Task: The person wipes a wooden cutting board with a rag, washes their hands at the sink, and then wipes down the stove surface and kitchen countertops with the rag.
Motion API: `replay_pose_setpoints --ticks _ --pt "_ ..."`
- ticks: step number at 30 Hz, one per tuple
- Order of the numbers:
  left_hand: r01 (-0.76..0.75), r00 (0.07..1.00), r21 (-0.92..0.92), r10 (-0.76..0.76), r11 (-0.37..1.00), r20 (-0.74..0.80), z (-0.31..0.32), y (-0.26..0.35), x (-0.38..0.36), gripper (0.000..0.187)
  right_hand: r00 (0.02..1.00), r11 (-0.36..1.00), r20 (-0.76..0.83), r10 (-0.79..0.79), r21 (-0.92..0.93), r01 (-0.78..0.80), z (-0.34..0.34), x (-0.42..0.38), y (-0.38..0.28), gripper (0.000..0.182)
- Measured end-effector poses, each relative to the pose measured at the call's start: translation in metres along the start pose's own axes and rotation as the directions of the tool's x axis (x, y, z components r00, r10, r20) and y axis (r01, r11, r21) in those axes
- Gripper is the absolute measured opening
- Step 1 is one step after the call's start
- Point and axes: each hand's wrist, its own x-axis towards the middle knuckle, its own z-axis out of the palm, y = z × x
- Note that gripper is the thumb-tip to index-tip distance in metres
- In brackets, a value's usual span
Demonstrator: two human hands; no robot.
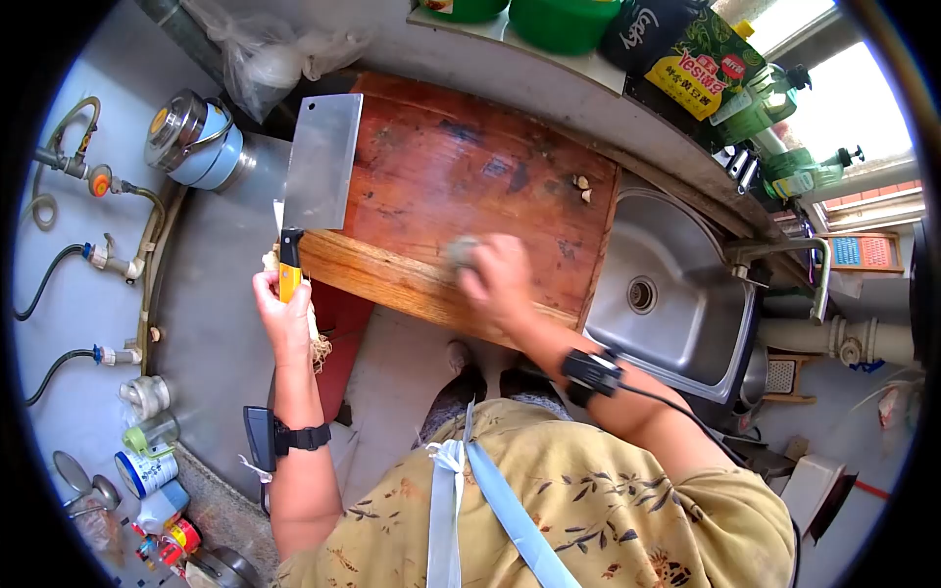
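My left hand [284, 306] is closed around the yellow-and-black handle of a small knife [289, 267], with a pale root-ended vegetable [318, 338] hanging under the same fingers. A large cleaver blade [323, 157] lies on the left part of the red-brown wooden board [441, 176], just beyond that hand. Over the board's near edge is my right hand [495, 279], blurred by motion, its fingers bent round a greyish cloth-like item [461, 253]. Small pale scraps [583, 188] lie at the board's right side.
A steel sink [667, 284] with a tap [818, 274] adjoins the board's right. A blue and steel pot [201, 142] stands at the back left on the metal counter [211, 284]. Bottles [769, 103] line the back ledge. Jars and ladles stand lower left.
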Motion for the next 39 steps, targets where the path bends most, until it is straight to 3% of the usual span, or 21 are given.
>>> replay_pose_setpoints --ticks 3,6,9,12,17,18,20,22,25,27,30,32,33,36,39 --pt "0.109 0.994 -0.069 -0.109 0.992 -0.004 0.002 0.020 -0.003 0.031 0.979 0.974 -0.040 -0.202 0.097 0.205 0.064 0.045 -0.044 0.020" --pt "0.144 0.989 -0.104 -0.147 0.984 -0.015 -0.001 0.019 -0.007 0.032 0.959 0.959 0.033 -0.281 0.036 0.279 0.113 0.051 -0.058 0.015" --pt "0.170 0.985 -0.099 -0.173 0.980 -0.017 -0.003 0.009 -0.007 0.031 0.950 0.962 0.153 -0.272 0.070 0.264 0.102 0.038 -0.050 0.013" --pt "0.088 0.996 0.063 -0.087 0.994 -0.030 0.000 0.001 0.000 0.029 0.951 0.980 0.248 -0.186 -0.018 0.196 0.065 0.004 -0.028 0.013" --pt "-0.001 0.999 0.156 -0.006 0.988 0.046 0.015 -0.027 0.023 0.029 0.958 0.974 0.272 0.086 -0.225 -0.023 -0.029 -0.082 0.027 0.016" --pt "-0.088 0.995 0.261 0.073 0.961 0.068 0.019 -0.034 0.029 0.028 0.957 0.965 0.257 0.131 -0.254 -0.064 -0.052 -0.105 0.039 0.018" --pt "-0.187 0.981 0.382 0.151 0.905 0.123 0.035 -0.033 0.033 0.027 0.927 0.907 0.198 0.317 -0.350 -0.235 -0.097 -0.148 0.062 0.022" --pt "-0.211 0.974 0.385 0.159 0.898 0.162 0.048 -0.035 0.038 0.028 0.818 0.748 0.060 0.573 -0.445 -0.491 -0.129 -0.184 0.085 0.024" --pt "-0.278 0.955 0.402 0.207 0.872 0.212 0.054 -0.045 0.054 0.029 0.807 0.713 -0.133 0.575 -0.403 -0.574 -0.154 -0.186 0.086 0.026" --pt "-0.296 0.951 0.437 0.219 0.849 0.217 0.066 -0.052 0.058 0.028 0.850 0.783 -0.146 0.506 -0.336 -0.524 -0.147 -0.171 0.079 0.026" --pt "-0.341 0.938 0.465 0.261 0.817 0.228 0.068 -0.062 0.068 0.028 0.905 0.886 -0.020 0.425 -0.194 -0.421 -0.110 -0.128 0.054 0.027" --pt "-0.339 0.938 0.472 0.255 0.814 0.235 0.067 -0.061 0.069 0.029 0.958 0.950 0.049 0.282 -0.150 -0.272 -0.083 -0.102 0.042 0.025" --pt "-0.348 0.935 0.486 0.256 0.802 0.246 0.066 -0.061 0.068 0.029 0.950 0.950 0.128 0.286 -0.168 -0.263 -0.073 -0.098 0.036 0.024" --pt "-0.372 0.927 0.570 0.262 0.733 0.268 0.067 -0.059 0.069 0.030 0.947 0.950 0.147 0.284 -0.179 -0.257 -0.065 -0.106 0.052 0.021" --pt "-0.407 0.914 0.621 0.295 0.670 0.280 0.070 -0.054 0.063 0.029 0.888 0.843 -0.055 0.457 -0.293 -0.452 -0.090 -0.141 0.089 0.018"
